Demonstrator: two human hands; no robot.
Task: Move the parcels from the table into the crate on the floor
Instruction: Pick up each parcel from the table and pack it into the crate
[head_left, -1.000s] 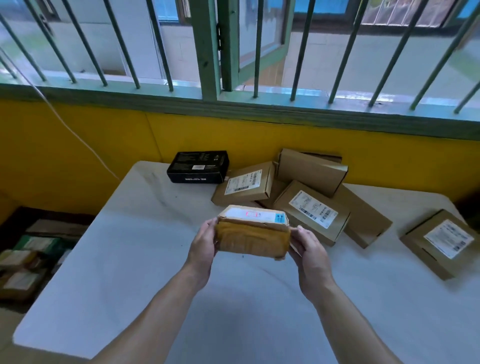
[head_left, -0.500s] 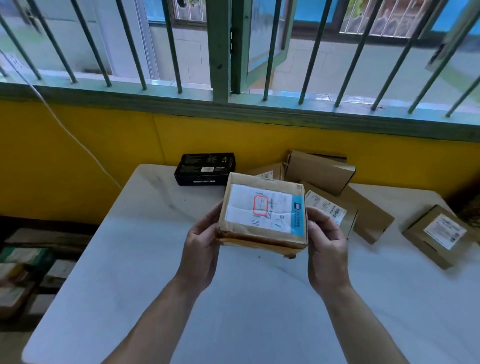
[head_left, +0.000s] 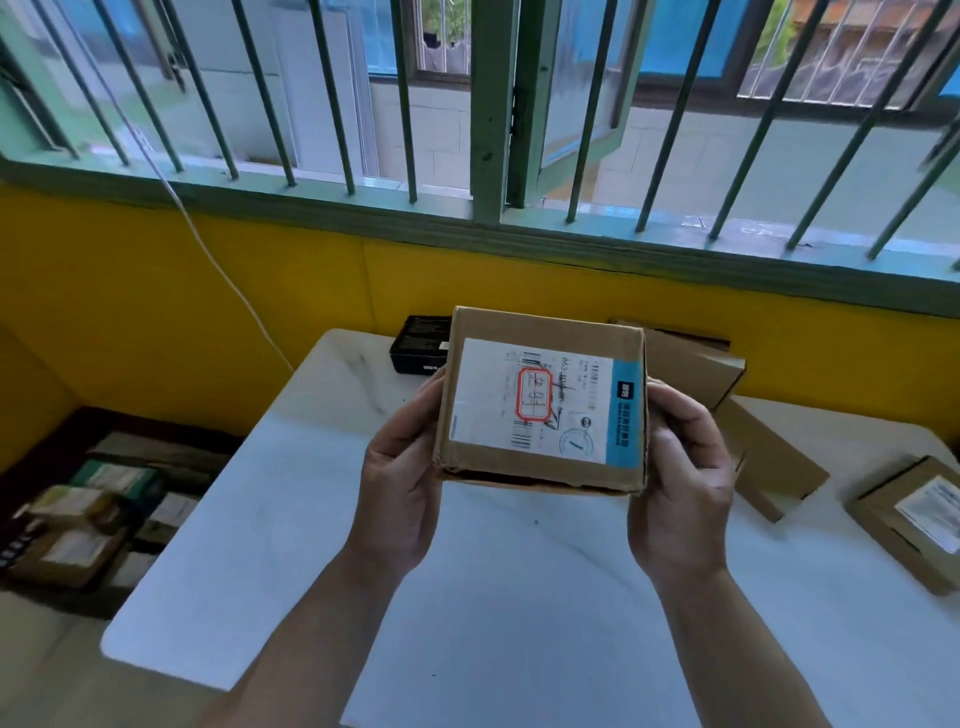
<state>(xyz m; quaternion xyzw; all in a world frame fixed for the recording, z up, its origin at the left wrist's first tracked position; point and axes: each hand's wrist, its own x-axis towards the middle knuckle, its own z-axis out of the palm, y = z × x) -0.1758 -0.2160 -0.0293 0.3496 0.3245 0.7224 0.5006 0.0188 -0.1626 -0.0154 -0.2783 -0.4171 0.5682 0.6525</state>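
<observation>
Head view: left hand (head_left: 402, 486) and right hand (head_left: 680, 488) clamp the parcel (head_left: 543, 402) by opposite side edges, lifted above the table (head_left: 322, 519). Stiff cardboard, probably light; side grip suits. Crate (head_left: 78, 519) left of table.

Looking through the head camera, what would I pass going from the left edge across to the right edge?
The crate on the floor, with parcels in it → left hand → labelled parcel held up by both hands → right hand → brown parcel lying on the table at the far right.
</observation>
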